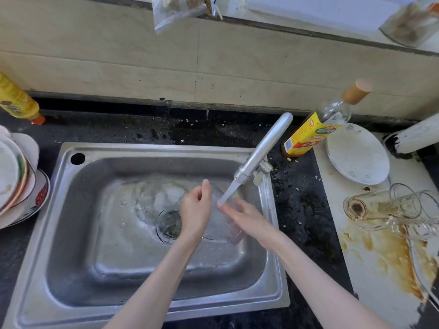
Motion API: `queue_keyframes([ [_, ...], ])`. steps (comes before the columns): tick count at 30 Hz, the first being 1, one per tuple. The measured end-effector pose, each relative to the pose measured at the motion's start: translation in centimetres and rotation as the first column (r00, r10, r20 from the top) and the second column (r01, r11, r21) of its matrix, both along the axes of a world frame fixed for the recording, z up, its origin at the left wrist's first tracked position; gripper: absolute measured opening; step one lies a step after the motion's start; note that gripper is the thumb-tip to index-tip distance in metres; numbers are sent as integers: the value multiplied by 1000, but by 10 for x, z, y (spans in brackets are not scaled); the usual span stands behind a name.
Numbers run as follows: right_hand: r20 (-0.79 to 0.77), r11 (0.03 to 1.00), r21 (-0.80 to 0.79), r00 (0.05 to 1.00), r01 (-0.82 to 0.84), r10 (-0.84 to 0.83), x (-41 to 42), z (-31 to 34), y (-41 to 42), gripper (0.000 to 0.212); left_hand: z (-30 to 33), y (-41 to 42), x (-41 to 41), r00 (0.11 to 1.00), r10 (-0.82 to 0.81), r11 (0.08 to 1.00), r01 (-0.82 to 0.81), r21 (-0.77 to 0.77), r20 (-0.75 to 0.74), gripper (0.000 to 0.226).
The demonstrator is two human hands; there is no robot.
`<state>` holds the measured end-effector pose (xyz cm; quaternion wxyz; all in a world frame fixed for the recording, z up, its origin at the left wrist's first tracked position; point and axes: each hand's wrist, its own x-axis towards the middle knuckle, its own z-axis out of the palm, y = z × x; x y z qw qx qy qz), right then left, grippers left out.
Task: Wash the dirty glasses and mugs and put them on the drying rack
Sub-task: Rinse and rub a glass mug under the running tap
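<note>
Over the steel sink [71, 233] I have a clear glass [215, 224], hard to make out, under the tap's white spout [229, 193]. My left hand [196, 210] grips it from the left, fingers curled and thumb raised. From the right, my right hand [249, 219] lies against the glass with fairly straight fingers reaching under the spout. A reddish patch [237, 231] shows at the glass's lower end. Several dirty clear glasses [380, 210] lie tipped over on the white board [370, 269] at the right, in a brown spill.
A stack of plates and bowls [16, 181] stands left of the sink, with a yellow bottle [16, 98] behind it. Right of the tap are an oil bottle [316, 129] and a white plate [356, 155]. The sink drain [169, 225] is open.
</note>
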<state>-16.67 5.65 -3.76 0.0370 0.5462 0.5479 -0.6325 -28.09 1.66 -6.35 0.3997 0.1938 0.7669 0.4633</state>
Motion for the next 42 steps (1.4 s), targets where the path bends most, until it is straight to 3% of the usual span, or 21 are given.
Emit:
queue_keyframes([
  [2, -82, 983, -33, 979, 182, -185, -2, -5, -4, 45, -2, -1, 4, 988, -103, 993, 108, 41, -112, 29],
  [3, -132, 965, -77, 957, 250, -259, -2, -8, -6, 41, -5, -3, 6, 955, -177, 982, 188, 21, -237, 22],
  [6, -253, 894, -239, 865, 379, -434, -6, -20, -11, 35, -11, -13, 17, 738, -352, 930, 343, -130, -576, 51],
  [8, -314, 849, -291, 794, 441, -520, -11, -24, -13, 43, -5, -18, 31, 667, -429, 893, 413, -178, -609, 67],
  [10, -355, 857, -225, 780, 463, -515, -14, -27, -16, 47, -4, -21, 40, 704, -433, 889, 437, -136, -564, 70],
  [14, -349, 877, -111, 808, 467, -474, -14, -32, -25, 58, -4, -11, 19, 764, -337, 938, 320, -131, -550, 64],
  [17, -364, 880, -142, 803, 453, -472, -9, -29, -25, 55, 3, 1, -6, 923, -229, 973, 224, -54, -310, 41],
  [19, -378, 840, -311, 753, 445, -539, -5, -29, -23, 56, 9, 2, -9, 994, -95, 991, 99, 85, -57, 29],
  [21, -357, 795, -410, 723, 448, -591, -1, -30, -21, 63, 13, -4, -5, 993, -42, 983, 21, 182, 111, 28],
  [23, -324, 780, -419, 726, 466, -607, -2, -29, -21, 67, 14, -11, 6, 985, -45, 970, 3, 244, 167, 42],
  [24, -307, 806, -357, 755, 473, -579, -2, -28, -21, 66, 13, -14, 11, 982, -35, 965, -15, 263, 183, 44],
  [27, -221, 918, 38, 899, 394, -377, -6, -22, -22, 59, 10, -17, 17, 993, -36, 966, 5, 259, 115, 43],
  [29, -198, 913, 147, 915, 381, -350, -8, -25, -22, 86, 12, -17, 21, 993, -71, 966, 44, 256, 95, 44],
  [31, -280, 894, 61, 867, 444, -411, -11, -28, -18, 92, 15, -18, 28, 990, -128, 960, 109, 259, 57, 47],
  [33, -340, 845, -100, 780, 526, -526, -15, -30, -11, 73, 14, -21, 39, 981, -186, 945, 193, 263, -52, 49],
  [35, -317, 806, -244, 741, 540, -592, -14, -34, -3, 68, 9, -20, 46, 970, -217, 938, 239, 250, -111, 43],
  [40, -354, 787, -394, 712, 474, -606, -8, -37, -16, 68, 10, -2, 25, 938, -343, 923, 347, 167, -51, 53],
  [42, -395, 770, -467, 677, 434, -621, -7, -32, -19, 64, 17, 3, 20, 929, -363, 920, 346, 184, 71, 49],
])
